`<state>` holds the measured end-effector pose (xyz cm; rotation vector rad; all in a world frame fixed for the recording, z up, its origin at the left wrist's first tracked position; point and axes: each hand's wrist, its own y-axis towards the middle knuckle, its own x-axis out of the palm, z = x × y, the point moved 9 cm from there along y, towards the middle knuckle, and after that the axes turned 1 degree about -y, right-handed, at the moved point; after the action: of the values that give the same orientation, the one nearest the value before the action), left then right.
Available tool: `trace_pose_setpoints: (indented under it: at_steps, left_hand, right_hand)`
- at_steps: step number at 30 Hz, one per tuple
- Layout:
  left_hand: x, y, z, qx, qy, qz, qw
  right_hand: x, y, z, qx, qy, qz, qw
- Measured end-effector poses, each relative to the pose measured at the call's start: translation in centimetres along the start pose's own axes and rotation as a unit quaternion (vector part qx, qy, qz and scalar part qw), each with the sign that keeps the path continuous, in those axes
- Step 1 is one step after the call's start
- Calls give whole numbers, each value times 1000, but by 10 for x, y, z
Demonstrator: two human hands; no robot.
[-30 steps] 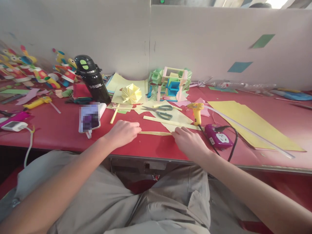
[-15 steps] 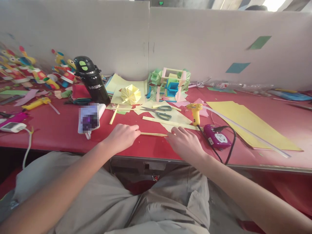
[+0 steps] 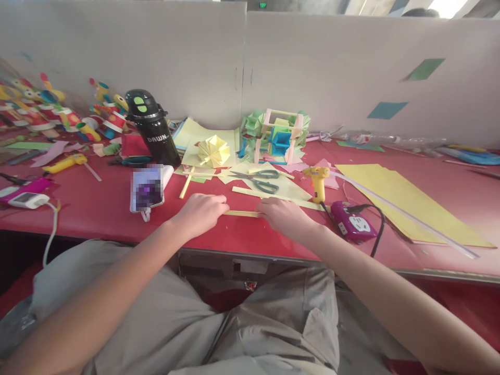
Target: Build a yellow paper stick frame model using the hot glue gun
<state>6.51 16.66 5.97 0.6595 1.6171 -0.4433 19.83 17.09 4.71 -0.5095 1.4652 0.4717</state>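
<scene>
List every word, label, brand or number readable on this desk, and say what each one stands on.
"DAWN": white letters on the side of the black bottle.
Phone: its screen is blurred, nothing readable.
Purple power strip: white face with sockets, any marks too small to read.
Green sign above the partition: too small to read.
Glue gun, scissors and the paper strip between the hands: no text visible.

Lighting is even and moderately bright, with a blown-out patch at top right above the partition (image 3: 351, 67). Shadows below it are soft. Edges bow from wide-angle distortion; the phone screen (image 3: 147, 188) is pixelated.
</scene>
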Motion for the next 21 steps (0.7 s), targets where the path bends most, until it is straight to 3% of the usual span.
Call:
trace_pose_setpoints:
  at_steps: [6, 14, 21]
  left_hand:
    - [0, -1, -1, 9, -7, 4, 1000]
    - [-1, 0, 1, 27, 0, 8, 1000]
    - [-1, -6, 4, 40, -22, 33, 998]
  right_hand:
    - [-1, -3, 9, -8, 15, -19, 1000]
    - [-4, -15, 3, -21, -96, 10, 995]
    - [0, -28, 8, -17, -90, 13, 996]
